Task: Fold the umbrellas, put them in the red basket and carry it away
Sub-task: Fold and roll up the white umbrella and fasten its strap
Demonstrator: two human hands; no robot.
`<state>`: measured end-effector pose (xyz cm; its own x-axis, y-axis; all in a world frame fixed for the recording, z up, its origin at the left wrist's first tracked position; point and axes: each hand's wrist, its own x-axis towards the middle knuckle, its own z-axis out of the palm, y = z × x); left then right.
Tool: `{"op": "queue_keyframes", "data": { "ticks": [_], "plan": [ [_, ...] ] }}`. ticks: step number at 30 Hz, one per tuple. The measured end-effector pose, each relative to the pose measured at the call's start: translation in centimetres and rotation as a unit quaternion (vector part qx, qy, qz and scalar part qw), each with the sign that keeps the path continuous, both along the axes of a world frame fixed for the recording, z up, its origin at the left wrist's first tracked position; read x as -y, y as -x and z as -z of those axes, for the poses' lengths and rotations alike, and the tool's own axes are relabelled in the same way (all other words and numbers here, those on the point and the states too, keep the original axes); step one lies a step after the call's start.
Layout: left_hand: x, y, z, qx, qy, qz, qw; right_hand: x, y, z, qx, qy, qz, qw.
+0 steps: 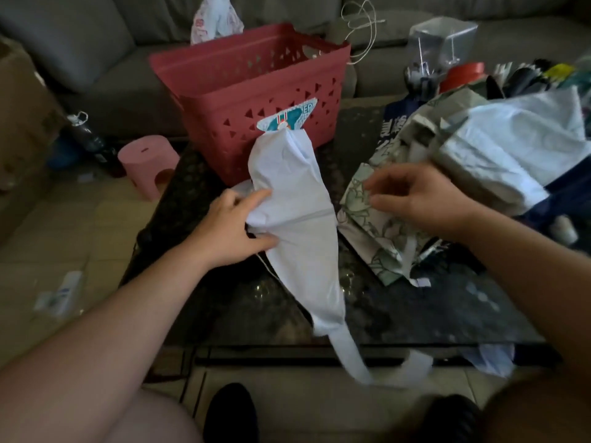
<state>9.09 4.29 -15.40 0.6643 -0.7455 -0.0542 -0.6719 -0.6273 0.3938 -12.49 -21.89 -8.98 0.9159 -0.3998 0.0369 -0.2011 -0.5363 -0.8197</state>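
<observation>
Gripping the pale umbrella [299,225] at its left edge, the left hand [233,230] has its thumb low on the cloth and its fingers curled over a fold higher up. This umbrella lies lengthwise on the dark table [399,314], its far tip against the front wall of the red basket [252,78], where a teal sticker [287,118] shows. Its near end narrows to a strap [347,356] that hangs off the table's front edge.

To the right, the right hand [419,199] hovers with fingers loosely bent and a little spread, the fingertips [372,190] at or just above a floral umbrella [371,228]; whether they pinch the cloth cannot be told. That floral one lies just beside the pale one, apart from it by a narrow strip of table. Behind the right hand, more cloth [499,145] is heaped at the table's right side.

The basket stands upright on the table's far part, with a grey sofa [96,36] behind it. A pink stool [148,164] stands on the tiled floor to the left.
</observation>
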Motion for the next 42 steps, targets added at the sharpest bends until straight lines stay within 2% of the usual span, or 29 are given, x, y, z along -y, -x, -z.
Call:
{"op": "queue_keyframes", "data": {
  "ticks": [2,3,6,8,10,12,16,19,23,25,27,28,31,35,38,42],
  "plan": [
    [0.3,2.0,-1.1,0.061,-0.005,-0.002,0.998,-1.4,0.9,-0.1,-0.014,0.066,-0.032,0.997],
    [0.4,3.2,-1.8,0.097,0.022,0.023,0.995,-2.1,1.2,-0.2,-0.023,0.085,-0.054,0.995],
    [0.2,7.8,-3.4,0.124,0.121,0.196,0.965,-3.7,2.0,0.6,-0.060,0.116,-0.112,0.985],
    [0.1,11.0,-3.5,0.110,0.093,0.310,0.940,-4.1,2.3,1.7,-0.056,0.126,-0.116,0.984],
    [0.2,13.7,-2.0,0.121,0.026,0.376,0.918,-4.1,2.6,2.2,-0.039,0.110,-0.089,0.989],
    [0.4,15.5,-0.2,0.140,0.002,0.394,0.908,-4.1,2.9,2.1,-0.030,0.087,-0.059,0.994],
    [0.9,15.5,1.3,0.161,0.059,0.394,0.903,-4.0,3.6,1.7,-0.030,0.042,-0.039,0.998],
    [0.8,14.8,0.9,0.073,0.102,0.353,0.927,-4.2,3.8,1.6,-0.019,-0.015,-0.036,0.999],
    [1.8,14.4,-0.1,-0.097,0.163,0.210,0.959,-4.2,3.6,2.0,-0.027,-0.039,-0.041,0.998],
    [2.5,14.0,-0.8,-0.201,0.193,0.111,0.954,-4.5,3.5,2.2,-0.027,-0.073,-0.051,0.996],
    [3.0,13.2,-1.1,-0.309,0.226,0.013,0.924,-4.9,3.3,2.4,-0.042,-0.144,-0.052,0.987],
    [3.1,12.6,-1.1,-0.337,0.237,-0.024,0.911,-5.1,3.1,2.5,-0.058,-0.181,-0.049,0.981],
    [3.4,11.6,-1.0,-0.354,0.262,-0.074,0.895,-6.0,2.7,3.0,-0.088,-0.264,-0.037,0.960],
    [3.4,11.7,-0.9,-0.373,0.282,-0.083,0.880,-7.3,2.0,3.6,-0.048,-0.327,-0.045,0.943],
    [3.2,12.0,-1.0,-0.386,0.278,-0.065,0.877,-7.3,1.2,3.8,-0.018,-0.323,-0.042,0.945],
    [3.1,12.1,-1.0,-0.392,0.268,-0.068,0.877,-7.4,0.8,3.3,-0.003,-0.272,-0.078,0.959]
  ]
}}
